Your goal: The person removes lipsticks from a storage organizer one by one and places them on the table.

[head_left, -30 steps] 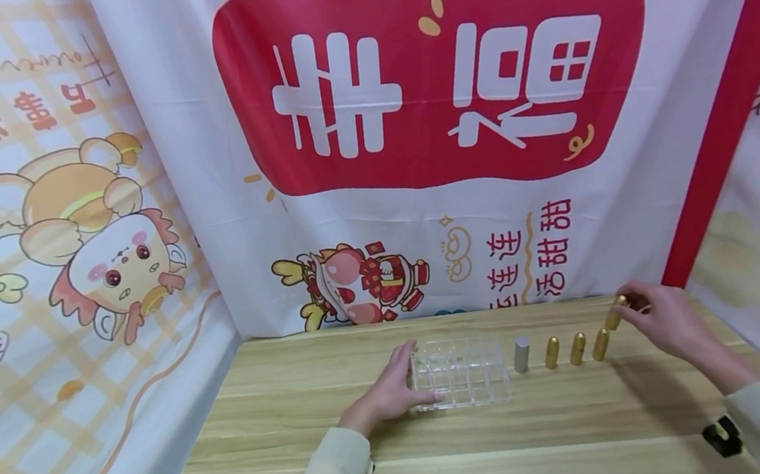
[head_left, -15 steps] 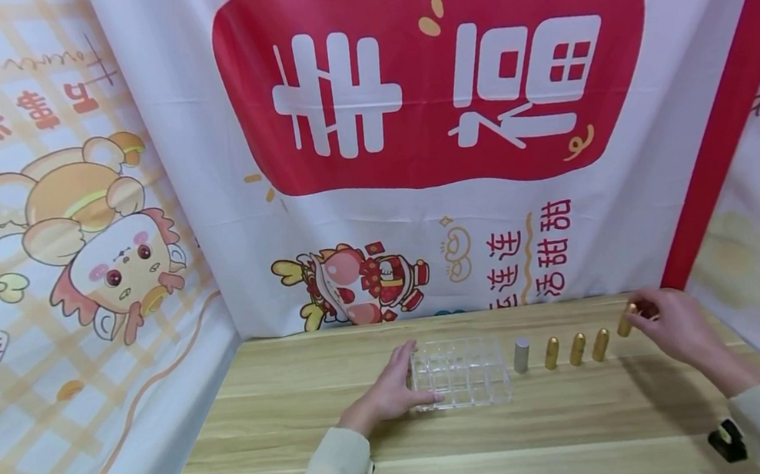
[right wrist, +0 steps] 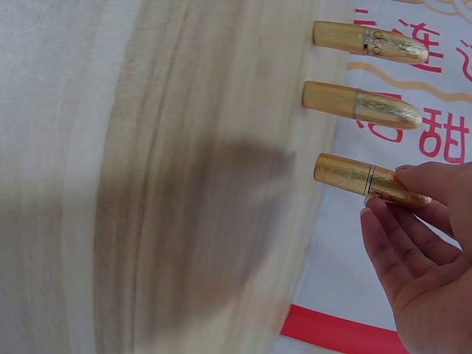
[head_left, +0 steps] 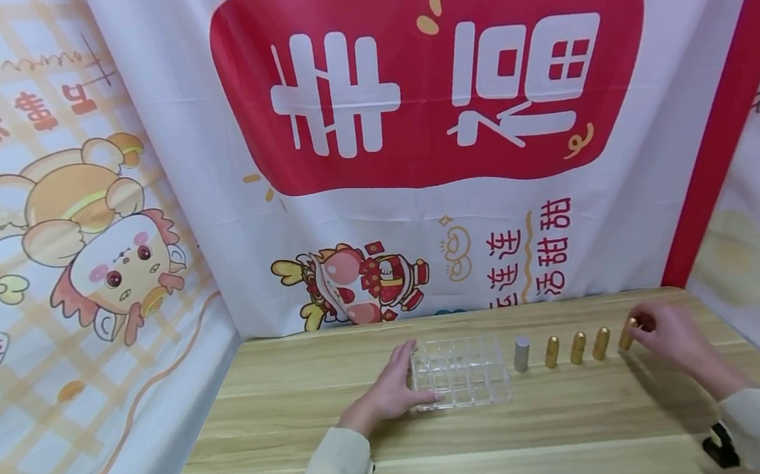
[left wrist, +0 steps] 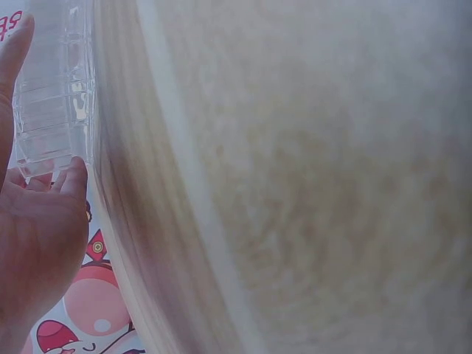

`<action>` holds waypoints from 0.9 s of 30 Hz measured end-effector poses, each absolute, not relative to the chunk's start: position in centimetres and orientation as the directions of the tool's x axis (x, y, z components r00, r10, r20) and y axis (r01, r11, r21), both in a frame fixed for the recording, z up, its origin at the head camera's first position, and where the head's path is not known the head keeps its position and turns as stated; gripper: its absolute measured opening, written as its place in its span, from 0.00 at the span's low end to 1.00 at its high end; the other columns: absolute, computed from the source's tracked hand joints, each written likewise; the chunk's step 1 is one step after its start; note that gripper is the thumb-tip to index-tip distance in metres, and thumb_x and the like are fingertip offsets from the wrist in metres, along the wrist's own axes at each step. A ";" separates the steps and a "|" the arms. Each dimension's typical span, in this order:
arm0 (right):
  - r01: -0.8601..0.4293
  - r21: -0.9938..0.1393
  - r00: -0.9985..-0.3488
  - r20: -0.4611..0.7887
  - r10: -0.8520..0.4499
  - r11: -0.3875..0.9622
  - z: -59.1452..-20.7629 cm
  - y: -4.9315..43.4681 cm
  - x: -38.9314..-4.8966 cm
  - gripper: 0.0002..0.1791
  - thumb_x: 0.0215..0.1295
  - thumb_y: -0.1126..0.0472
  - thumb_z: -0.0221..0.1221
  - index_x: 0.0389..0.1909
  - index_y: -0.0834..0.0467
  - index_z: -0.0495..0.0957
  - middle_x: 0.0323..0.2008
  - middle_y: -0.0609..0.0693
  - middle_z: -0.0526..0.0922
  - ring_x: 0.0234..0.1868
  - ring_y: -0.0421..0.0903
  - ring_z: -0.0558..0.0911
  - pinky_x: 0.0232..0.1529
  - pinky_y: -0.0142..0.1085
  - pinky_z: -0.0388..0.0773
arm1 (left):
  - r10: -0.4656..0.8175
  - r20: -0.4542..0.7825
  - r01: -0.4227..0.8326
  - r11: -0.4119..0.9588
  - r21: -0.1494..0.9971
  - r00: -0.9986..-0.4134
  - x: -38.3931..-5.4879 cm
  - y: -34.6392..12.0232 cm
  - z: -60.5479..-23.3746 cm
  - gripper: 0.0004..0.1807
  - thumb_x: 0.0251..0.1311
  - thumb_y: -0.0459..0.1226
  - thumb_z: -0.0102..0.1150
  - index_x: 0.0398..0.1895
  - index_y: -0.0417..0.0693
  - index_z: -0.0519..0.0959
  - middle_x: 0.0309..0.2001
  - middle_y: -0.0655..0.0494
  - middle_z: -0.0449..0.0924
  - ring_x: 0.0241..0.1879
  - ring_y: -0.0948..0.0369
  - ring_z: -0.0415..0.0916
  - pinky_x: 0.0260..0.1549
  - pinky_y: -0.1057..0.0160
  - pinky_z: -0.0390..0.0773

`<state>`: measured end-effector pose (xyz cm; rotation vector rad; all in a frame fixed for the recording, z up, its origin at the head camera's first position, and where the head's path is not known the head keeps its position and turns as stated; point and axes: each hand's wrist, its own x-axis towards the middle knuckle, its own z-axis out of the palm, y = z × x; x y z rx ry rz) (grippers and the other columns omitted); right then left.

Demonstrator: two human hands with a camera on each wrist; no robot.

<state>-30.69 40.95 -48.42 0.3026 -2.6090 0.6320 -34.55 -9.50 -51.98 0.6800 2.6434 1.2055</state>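
Note:
My left hand (head_left: 392,392) holds the left end of a clear divided organizer (head_left: 460,374), thumb at the near side and fingers at the far side. The left wrist view shows the fingertips against the organizer's end wall (left wrist: 55,99). At the right end of a row, my right hand (head_left: 674,336) pinches the rounded top of a gold lipstick (head_left: 626,338). In the right wrist view this lipstick (right wrist: 343,175) stands upright on or just above the table, which I cannot tell. To its left are upright gold lipsticks (head_left: 601,344) and a silver cylindrical tube (head_left: 521,356).
The wooden table (head_left: 444,454) ends at a white cloth backdrop (head_left: 364,215) with red print. Another printed cloth (head_left: 80,299) hangs along the left side, and a pale cloth (head_left: 746,276) along the right.
My right hand has moved right and down with the gold lipstick, from above the row to its right end. The left hand and organizer have stayed still.

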 end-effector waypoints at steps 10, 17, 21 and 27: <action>-0.259 -0.418 -0.919 0.383 -0.090 0.871 -49.3 41.3 -31.0 0.05 0.59 0.70 0.69 0.33 0.65 0.83 0.29 0.52 0.84 0.31 0.47 0.80 0.28 0.35 0.78 | 0.468 0.043 0.339 0.570 0.749 -0.883 -34.6 -9.6 -52.1 0.66 0.49 0.57 0.78 0.83 0.50 0.45 0.81 0.46 0.48 0.79 0.46 0.49 0.76 0.43 0.53; -0.259 -0.434 -0.917 0.391 -0.079 0.863 -49.8 41.3 -31.1 0.05 0.59 0.70 0.68 0.34 0.66 0.82 0.30 0.54 0.85 0.31 0.49 0.83 0.29 0.36 0.80 | 0.459 0.031 0.323 0.575 0.751 -0.888 -34.7 -9.6 -51.9 0.66 0.48 0.56 0.79 0.83 0.51 0.45 0.81 0.47 0.49 0.79 0.47 0.49 0.76 0.45 0.53; -0.274 -0.458 -0.917 0.388 -0.087 0.846 -49.9 41.3 -31.1 0.09 0.57 0.71 0.69 0.38 0.69 0.81 0.32 0.60 0.86 0.31 0.52 0.85 0.30 0.37 0.82 | 0.453 0.018 0.311 0.582 0.751 -0.891 -34.6 -9.5 -51.8 0.67 0.48 0.55 0.79 0.84 0.51 0.45 0.81 0.48 0.47 0.79 0.47 0.48 0.77 0.45 0.52; -0.218 -0.503 -0.943 0.328 -0.048 0.836 -49.7 41.9 -30.6 0.29 0.62 0.64 0.69 0.58 0.77 0.71 0.46 0.77 0.80 0.37 0.65 0.86 0.34 0.51 0.86 | 0.447 0.008 0.294 0.576 0.762 -0.895 -34.4 -9.4 -51.9 0.68 0.47 0.53 0.81 0.84 0.51 0.44 0.81 0.48 0.46 0.79 0.48 0.48 0.77 0.45 0.52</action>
